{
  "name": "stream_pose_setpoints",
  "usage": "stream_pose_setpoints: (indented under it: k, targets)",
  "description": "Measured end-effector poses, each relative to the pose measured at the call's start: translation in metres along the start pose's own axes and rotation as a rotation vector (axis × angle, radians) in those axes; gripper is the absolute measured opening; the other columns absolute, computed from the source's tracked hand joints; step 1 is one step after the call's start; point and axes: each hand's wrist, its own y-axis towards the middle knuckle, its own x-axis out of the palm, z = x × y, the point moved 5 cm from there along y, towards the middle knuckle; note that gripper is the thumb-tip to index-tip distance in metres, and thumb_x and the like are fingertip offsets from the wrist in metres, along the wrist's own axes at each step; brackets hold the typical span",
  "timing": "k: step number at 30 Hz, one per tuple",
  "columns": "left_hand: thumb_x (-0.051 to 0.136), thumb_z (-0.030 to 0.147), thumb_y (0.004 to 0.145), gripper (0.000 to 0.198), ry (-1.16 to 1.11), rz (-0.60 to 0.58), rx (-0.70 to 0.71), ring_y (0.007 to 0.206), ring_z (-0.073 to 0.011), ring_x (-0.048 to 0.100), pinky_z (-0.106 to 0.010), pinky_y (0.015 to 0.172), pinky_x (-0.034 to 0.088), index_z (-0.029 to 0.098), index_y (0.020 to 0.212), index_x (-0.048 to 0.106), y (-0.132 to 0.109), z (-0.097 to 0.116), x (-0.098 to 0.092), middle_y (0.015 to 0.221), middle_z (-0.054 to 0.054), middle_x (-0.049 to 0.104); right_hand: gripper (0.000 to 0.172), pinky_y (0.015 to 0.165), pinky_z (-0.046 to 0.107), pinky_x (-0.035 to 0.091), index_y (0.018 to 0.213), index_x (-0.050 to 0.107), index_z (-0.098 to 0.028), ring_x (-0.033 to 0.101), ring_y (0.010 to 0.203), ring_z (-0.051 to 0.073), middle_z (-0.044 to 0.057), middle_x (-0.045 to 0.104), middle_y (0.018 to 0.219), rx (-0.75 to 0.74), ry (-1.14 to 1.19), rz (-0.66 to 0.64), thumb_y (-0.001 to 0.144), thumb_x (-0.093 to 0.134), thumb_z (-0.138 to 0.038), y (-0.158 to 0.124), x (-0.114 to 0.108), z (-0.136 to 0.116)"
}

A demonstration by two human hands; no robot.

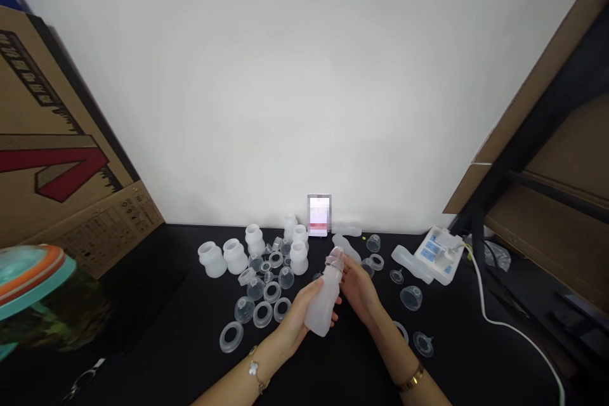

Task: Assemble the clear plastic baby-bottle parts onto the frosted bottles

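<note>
1. The frosted bottle (320, 311) is held above the desk (166, 336), in front of the person, tilted with its neck pointing away and slightly right. A clear top (335, 258) sits at its neck end.
2. The left hand (301, 312) has its grip wrapped round the bottle's body, fingertips showing past the right side.
3. The right hand (360, 287) has its fingers against the clear top and neck; whether that grip is clamped there or merely resting cannot be told.
4. Judging by its look, the bottle is probably light and thin-walled, with some give under a hard squeeze. Its smooth surface could slip or turn in the palm.
5. The broad body seems the best place to hold it, with an even, moderate wrap; the clear top is better taken at its rim with fingertips, since it looks small and may be brittle.
6. Left of the hands stand short white bottles (212, 260), with translucent rings (231, 337) and clear domed cups (244, 309) lying nearer. On the right, another frosted bottle (410, 262) lies beside a white box (442, 257).
</note>
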Motion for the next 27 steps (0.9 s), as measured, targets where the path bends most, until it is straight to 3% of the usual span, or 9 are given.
stream_pose_setpoints:
  k: [12, 27]
  targets:
    - [0.061, 0.063, 0.088, 0.057, 0.008, -0.003, -0.003, 0.062, -0.0166, 0.068, -0.026, 0.055, 0.054, 0.01, 0.109, 0.067, 0.0003, -0.0002, 0.0002, 0.095, -0.014, 0.074, 0.045, 0.086, 0.039, 0.053, 0.115, 0.07, -0.021, 0.069, 0.103, 0.029, 0.011, 0.074, 0.109, -0.021, -0.072, -0.012, 0.082, 0.07, -0.052, -0.0004, -0.0006, -0.0014]
    - [0.058, 0.057, 0.092, 0.054, -0.005, -0.007, 0.028, 0.064, -0.0173, 0.069, -0.025, 0.055, 0.054, 0.009, 0.115, 0.063, 0.004, -0.0042, -0.0076, 0.102, -0.017, 0.073, 0.039, 0.081, 0.034, 0.052, 0.113, 0.069, -0.022, 0.069, 0.096, 0.025, 0.008, 0.075, 0.109, 0.022, 0.0, -0.028, 0.084, 0.071, -0.047, -0.0013, 0.002, 0.0001]
